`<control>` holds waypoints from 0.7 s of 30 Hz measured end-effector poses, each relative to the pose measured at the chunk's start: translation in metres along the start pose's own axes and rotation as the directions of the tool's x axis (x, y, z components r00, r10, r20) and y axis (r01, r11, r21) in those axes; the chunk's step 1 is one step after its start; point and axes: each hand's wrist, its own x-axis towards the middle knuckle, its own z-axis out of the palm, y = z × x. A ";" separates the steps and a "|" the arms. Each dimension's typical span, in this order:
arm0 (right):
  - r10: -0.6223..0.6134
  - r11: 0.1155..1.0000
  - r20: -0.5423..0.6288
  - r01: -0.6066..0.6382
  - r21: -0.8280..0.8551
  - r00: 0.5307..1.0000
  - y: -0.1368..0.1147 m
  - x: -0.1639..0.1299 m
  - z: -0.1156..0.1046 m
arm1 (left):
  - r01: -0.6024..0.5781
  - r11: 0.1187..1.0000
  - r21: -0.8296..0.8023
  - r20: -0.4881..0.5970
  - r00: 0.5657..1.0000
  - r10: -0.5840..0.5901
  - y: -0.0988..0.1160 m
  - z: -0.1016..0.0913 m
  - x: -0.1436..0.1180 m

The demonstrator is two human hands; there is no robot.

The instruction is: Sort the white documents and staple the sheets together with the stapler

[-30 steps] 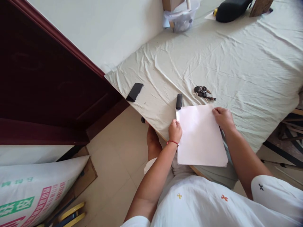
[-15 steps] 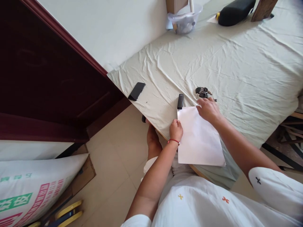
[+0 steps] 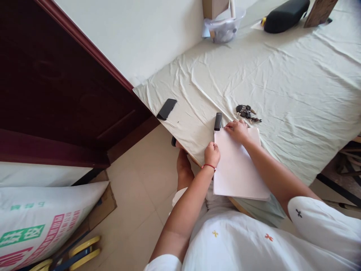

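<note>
A white stack of paper [image 3: 235,169] lies at the near edge of a table covered with a pale green cloth [image 3: 282,75], overhanging it toward me. My left hand [image 3: 212,154] grips the paper's left edge, a red string on its wrist. My right hand [image 3: 238,131] rests on the paper's top left part, fingers bent, close to a black stapler-like object [image 3: 217,121] that touches the paper's top left corner. A bunch of keys [image 3: 248,113] lies just beyond my right hand.
A black phone [image 3: 166,108] lies at the table's left edge. At the far end stand a clear plastic container [image 3: 224,26] and a black case [image 3: 286,15]. A dark red door [image 3: 56,94] and a printed sack [image 3: 42,222] are on the left.
My right hand has slid left along the paper's top edge, from the top right corner to near the top left corner. My left hand has kept its grip on the left edge.
</note>
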 end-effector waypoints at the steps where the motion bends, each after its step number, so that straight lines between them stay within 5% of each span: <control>1: 0.003 1.000 0.002 -0.003 0.002 1.000 0.000 0.000 0.000 | 0.000 1.000 -0.004 -0.001 1.000 0.000 0.000 0.000 0.000; 21: -0.099 0.994 0.004 0.099 -0.055 0.995 0.003 -0.005 0.000 | -0.012 0.998 -0.063 -0.016 1.000 0.011 -0.002 -0.001 -0.004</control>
